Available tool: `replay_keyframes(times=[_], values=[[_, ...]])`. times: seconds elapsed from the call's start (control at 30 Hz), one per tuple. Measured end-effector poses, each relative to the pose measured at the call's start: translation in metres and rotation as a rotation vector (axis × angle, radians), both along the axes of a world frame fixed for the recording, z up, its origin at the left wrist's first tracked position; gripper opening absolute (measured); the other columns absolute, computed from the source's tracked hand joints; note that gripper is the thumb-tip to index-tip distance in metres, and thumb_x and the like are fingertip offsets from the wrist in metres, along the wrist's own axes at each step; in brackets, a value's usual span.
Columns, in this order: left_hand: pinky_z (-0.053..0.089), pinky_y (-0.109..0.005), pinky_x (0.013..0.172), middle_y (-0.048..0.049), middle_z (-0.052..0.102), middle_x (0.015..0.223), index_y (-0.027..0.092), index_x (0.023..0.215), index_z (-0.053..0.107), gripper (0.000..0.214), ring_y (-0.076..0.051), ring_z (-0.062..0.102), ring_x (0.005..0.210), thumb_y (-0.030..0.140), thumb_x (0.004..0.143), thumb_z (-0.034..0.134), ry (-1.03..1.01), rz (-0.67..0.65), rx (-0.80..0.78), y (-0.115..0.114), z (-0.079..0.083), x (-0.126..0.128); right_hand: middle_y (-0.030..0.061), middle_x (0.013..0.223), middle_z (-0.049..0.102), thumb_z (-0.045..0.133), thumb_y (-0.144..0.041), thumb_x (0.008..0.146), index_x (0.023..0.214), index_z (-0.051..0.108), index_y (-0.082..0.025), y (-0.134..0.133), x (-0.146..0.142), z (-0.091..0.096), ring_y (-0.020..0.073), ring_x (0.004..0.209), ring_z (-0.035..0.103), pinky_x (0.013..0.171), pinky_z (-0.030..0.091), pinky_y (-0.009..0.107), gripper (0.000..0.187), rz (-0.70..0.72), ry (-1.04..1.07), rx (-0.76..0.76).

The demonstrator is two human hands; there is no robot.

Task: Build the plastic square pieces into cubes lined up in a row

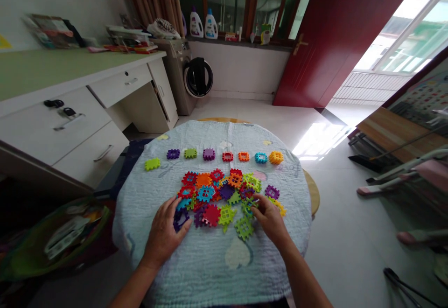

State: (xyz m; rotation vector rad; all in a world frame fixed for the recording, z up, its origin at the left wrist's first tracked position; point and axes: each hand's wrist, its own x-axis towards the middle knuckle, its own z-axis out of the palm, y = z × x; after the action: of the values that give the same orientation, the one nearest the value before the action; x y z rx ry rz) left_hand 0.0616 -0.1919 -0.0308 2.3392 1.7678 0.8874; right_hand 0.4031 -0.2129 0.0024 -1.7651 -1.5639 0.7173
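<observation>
- Where the head view looks down, a round worktop (308, 191) under a pale quilted cloth (210, 261) carries a loose pile (224, 193) of bright plastic waffle tiles, heaped near the middle within easy reach of both hands.
- The left hand (164, 233) lies palm-down at the pile's near left edge, its fingers (177, 207) spread flat over a dark purple tile (180, 219); they press on it rather than close round it, which seems to pin it in place.
- The right hand (271, 219) sits at the pile's near right edge, its fingers (257, 204) pinched on a green tile (249, 204) there; I cannot tell whether that tile is lifted clear or rests on its neighbours.
- Another green tile (244, 227) lies just beside that hand, apart from the heap.
- Beyond the pile, single tiles stand in a row (227, 156), spaced apart, like colours mostly side by side, which suggests sorting by colour.
- One light green tile (152, 163) lies off the row's left end.
- A white desk (52, 121) and a washer (196, 77) stand further off, on the left.
</observation>
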Motion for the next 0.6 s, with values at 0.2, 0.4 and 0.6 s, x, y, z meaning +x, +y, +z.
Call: replay_keyframes(times=[0.2,0.4,0.6], values=[[0.042,-0.052,0.106,-0.0142,0.05,0.132,0.021,0.137,0.041,0.058,-0.032,0.049,0.124,0.046,0.086,0.055,0.003,-0.002,0.005,0.0,0.001,0.0,0.0101,0.11,0.062,0.054,-0.024,0.083,0.109,0.063,-0.019,-0.01,0.014,0.004,0.0235,0.102,0.058,0.092,0.048,0.039,0.029,-0.094,-0.194,0.174],[0.043,-0.052,0.106,-0.0155,0.05,0.133,0.019,0.135,0.043,0.058,-0.032,0.049,0.123,0.047,0.086,0.055,0.01,-0.002,0.005,0.0,-0.001,-0.001,0.0112,0.118,0.06,0.066,-0.023,0.076,0.119,0.061,-0.019,-0.016,0.0,0.001,0.0274,0.113,0.052,0.1,0.043,0.044,0.044,0.013,-0.347,0.15],[0.042,-0.052,0.107,-0.0154,0.05,0.133,0.019,0.135,0.044,0.057,-0.032,0.049,0.124,0.046,0.085,0.055,-0.008,-0.003,0.008,0.0,0.0,0.0,0.0119,0.113,0.059,0.066,-0.025,0.074,0.122,0.058,-0.018,-0.012,-0.011,0.006,0.0287,0.109,0.052,0.097,0.044,0.044,0.049,-0.021,-0.403,0.134]])
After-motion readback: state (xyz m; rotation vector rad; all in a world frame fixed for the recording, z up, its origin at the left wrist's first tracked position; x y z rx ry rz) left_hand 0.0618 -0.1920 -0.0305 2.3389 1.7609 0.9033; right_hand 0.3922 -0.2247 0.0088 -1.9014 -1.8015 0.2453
